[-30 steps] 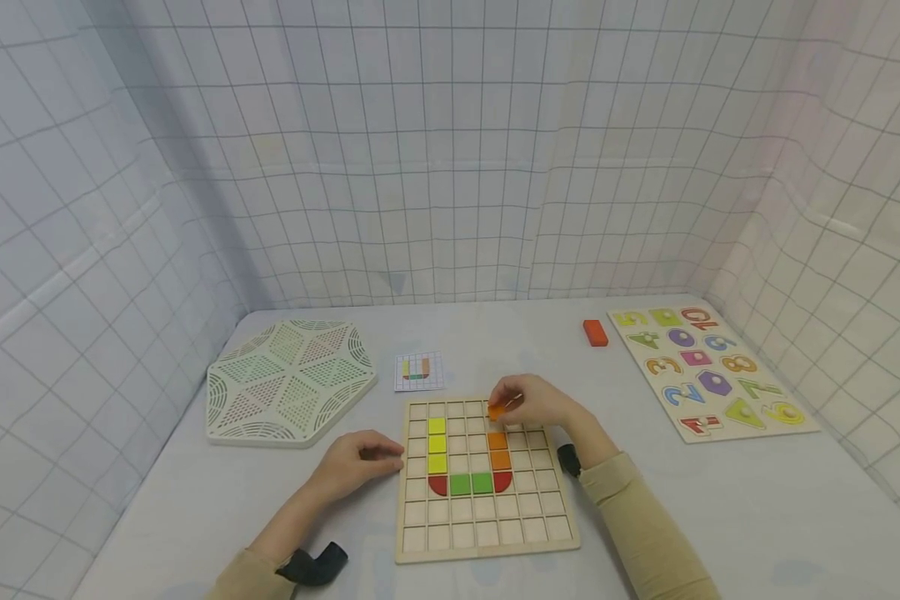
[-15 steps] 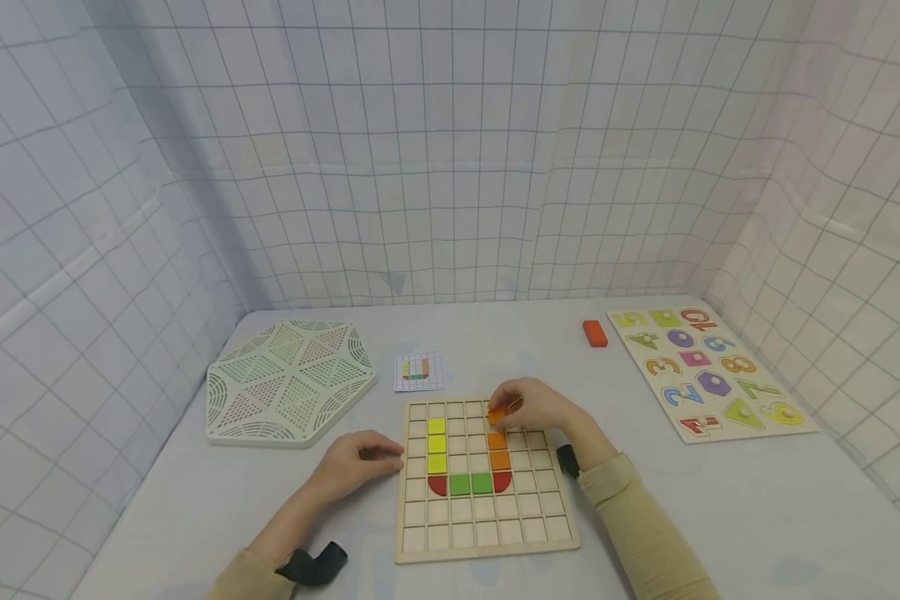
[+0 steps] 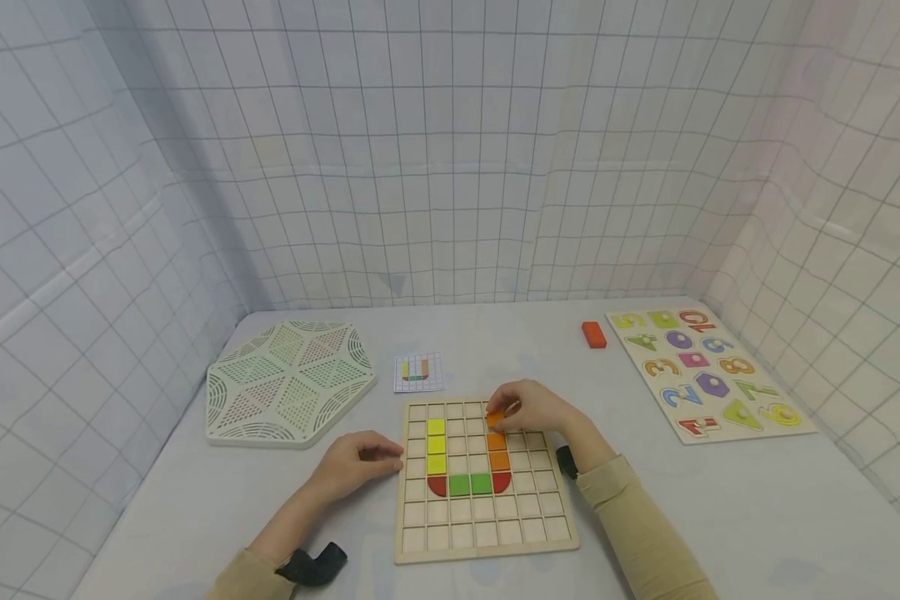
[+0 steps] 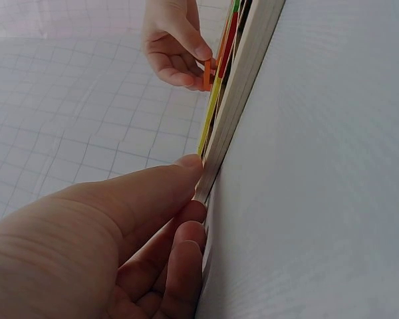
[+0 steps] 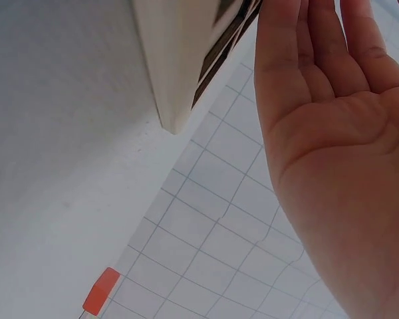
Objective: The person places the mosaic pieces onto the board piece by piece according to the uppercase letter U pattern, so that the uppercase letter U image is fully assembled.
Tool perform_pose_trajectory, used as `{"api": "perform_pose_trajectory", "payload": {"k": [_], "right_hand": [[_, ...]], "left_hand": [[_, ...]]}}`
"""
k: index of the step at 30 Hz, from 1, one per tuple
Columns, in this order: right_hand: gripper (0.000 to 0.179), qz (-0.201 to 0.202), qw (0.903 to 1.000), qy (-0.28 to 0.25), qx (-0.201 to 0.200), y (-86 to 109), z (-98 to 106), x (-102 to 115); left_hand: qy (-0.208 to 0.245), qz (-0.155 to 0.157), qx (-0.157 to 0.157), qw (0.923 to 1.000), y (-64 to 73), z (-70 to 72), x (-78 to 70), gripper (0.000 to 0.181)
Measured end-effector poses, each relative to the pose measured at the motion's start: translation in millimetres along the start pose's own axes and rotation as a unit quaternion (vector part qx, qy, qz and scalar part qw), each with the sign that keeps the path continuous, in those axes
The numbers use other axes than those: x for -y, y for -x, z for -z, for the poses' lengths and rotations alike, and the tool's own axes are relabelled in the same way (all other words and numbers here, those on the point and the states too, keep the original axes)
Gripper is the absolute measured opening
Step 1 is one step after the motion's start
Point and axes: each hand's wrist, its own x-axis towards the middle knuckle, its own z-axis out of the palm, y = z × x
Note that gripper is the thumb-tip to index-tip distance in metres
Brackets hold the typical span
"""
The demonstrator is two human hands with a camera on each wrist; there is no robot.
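Observation:
A square wooden grid board (image 3: 461,535) lies on the table, bearing a U of flat tiles: yellow squares (image 3: 437,445) on the left, green squares (image 3: 470,484) and red rounded corners (image 3: 502,482) along the bottom, orange squares (image 3: 498,451) on the right. Between thumb and fingers my right hand (image 3: 537,407) pinches another orange square tile (image 4: 207,75), low over the cells at the top of the orange column. My left hand (image 3: 351,463) holds the board's left edge by thumb and fingertips, seen closely in the left wrist view.
A small pattern card (image 3: 419,372) with a coloured U lies behind the board. To the left sits a pale hexagonal perforated panel (image 3: 292,382). At the right are a red-orange block (image 3: 594,335) and a number-and-shape puzzle board (image 3: 708,375). Grid-patterned curtains surround the table.
My right hand has come slightly down and nearer with the orange tile, towards the orange column. The left hand stays at the board's edge.

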Motion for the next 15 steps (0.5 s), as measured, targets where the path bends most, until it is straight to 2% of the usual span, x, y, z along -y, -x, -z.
{"api": "perform_pose_trajectory", "payload": {"k": [7,15], "right_hand": [[0.017,0.002,1.0000,0.001,-0.001,0.1,-0.9,-1.0],[0.016,0.004,1.0000,-0.001,0.002,2.4,-1.3,2.7]], "left_hand": [[0.001,0.006,0.002,1.0000,-0.4,-0.6,1.1,0.018],[0.000,-0.002,0.005,1.0000,-0.3,-0.7,2.2,0.019]]}}
